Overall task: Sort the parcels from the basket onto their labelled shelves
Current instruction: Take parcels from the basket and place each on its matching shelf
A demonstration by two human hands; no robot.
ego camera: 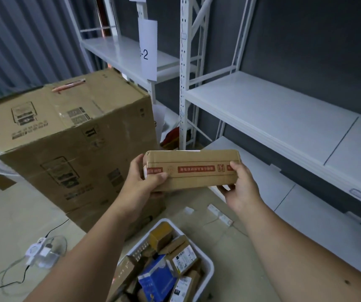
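Parcel [193,170] ends sat clamped in your curled fingers, left hand [144,182] and right hand [239,188] each gripping one, raised above the white basket [205,264] of packages, beside the bare white shelves [273,114]

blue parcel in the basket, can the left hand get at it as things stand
Probably not yet: the left hand and right hand both grip the long cardboard parcel. The blue parcel lies uncovered in the basket.

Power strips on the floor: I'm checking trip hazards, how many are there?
2: one white power strip right of the basket, one power strip at left beside the large cardboard box. Others may be hidden.
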